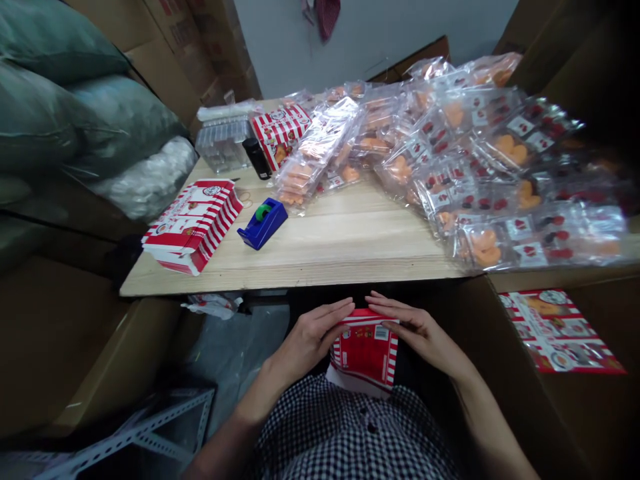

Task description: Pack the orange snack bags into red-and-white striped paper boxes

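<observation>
A red box with white stripes and a barcode (367, 353) rests over my lap, below the table's front edge. My left hand (317, 333) holds its upper left corner, fingers along the top edge. On the upper right corner lies my right hand (413, 327), its fingers pressed against the top edge. The box's lower end shows a white flap. A stack of flat red-and-white cartons (195, 217) lies on the table's left side, and a blue tape dispenser (263, 224) with green tape stands right of it.
Clear bags with orange and red pieces (485, 173) cover the wooden table's (360, 233) right side. A black bottle (257, 159), a clear plastic container (223, 143) and a striped box (283, 130) stand at the back. An open carton at right holds a striped packet (560, 330).
</observation>
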{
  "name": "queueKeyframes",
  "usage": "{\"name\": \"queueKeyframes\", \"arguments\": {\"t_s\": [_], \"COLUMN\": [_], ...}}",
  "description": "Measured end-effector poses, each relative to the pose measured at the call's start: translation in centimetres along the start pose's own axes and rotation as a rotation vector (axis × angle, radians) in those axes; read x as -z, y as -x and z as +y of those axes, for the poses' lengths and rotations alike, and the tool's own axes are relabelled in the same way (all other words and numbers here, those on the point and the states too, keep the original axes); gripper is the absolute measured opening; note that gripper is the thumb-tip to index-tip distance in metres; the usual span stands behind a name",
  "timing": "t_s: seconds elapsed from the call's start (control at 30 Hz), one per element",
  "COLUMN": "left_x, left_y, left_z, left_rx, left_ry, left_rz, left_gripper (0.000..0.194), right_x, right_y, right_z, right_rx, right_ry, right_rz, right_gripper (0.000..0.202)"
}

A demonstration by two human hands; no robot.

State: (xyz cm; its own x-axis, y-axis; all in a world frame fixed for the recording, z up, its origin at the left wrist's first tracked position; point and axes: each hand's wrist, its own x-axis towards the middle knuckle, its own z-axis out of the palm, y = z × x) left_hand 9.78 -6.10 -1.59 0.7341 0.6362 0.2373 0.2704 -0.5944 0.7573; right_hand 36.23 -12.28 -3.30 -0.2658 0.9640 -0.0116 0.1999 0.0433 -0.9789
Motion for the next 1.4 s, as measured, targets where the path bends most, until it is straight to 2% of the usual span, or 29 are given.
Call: {"name": "queueKeyframes", "arguments": {"t_s": [0.1,0.23,0.4,0.57,0.73,0.83,0.93,1.03,1.17,1.4], "left_x": [-0.1,-0.5,-1.1,-0.7,-0.3,-0.3,0.2,1.1,1.9,0.7], "left_y": [0.3,0.4,0.2,0.0,-0.5,-0.5,-0.5,-0.6,-0.8,-0.5], "left_z": [-0.2,-0.5,-1.7,-2.5,-2.3,-2.0,-1.8,-1.9,-2.2,-2.6], "left_rx": [-0.027,0.037,0.091,0.16,0.203,0.229,0.294,0.326,0.222,0.129], "left_ry": [0.001,0.038,0.182,0.32,0.348,0.385,0.456,0.384,0.197,0.021], "left_rz": [0.002,0.042,0.083,0.083,0.078,0.07,0.086,0.081,0.047,0.154], "left_gripper": [0.05,0.054,0.041,0.036,0.034,0.042,0.035,0.029,0.026,0.023], "right_x": [-0.4,-0.4,-0.2,-0.6,-1.4,-1.7,-1.7,-1.6,-1.6,-2.4], "right_y": [-0.1,-0.3,-0.5,-0.9,-1.5,-1.7,-1.7,-1.7,-1.8,-1.8], "right_z": [0.2,0.3,0.7,1.0,1.0,1.1,0.9,0.6,0.5,1.2], "right_rx": [0.005,-0.004,-0.017,-0.005,0.025,0.034,0.017,0.013,0.016,0.025], "right_ry": [0.002,-0.004,-0.015,-0.039,-0.025,-0.042,-0.056,-0.043,-0.033,-0.022], "right_rz": [0.042,0.061,0.048,0.052,0.072,0.117,0.112,0.084,0.077,0.132], "right_gripper": [0.033,0.032,0.032,0.031,0.029,0.028,0.027,0.028,0.028,0.027]}}
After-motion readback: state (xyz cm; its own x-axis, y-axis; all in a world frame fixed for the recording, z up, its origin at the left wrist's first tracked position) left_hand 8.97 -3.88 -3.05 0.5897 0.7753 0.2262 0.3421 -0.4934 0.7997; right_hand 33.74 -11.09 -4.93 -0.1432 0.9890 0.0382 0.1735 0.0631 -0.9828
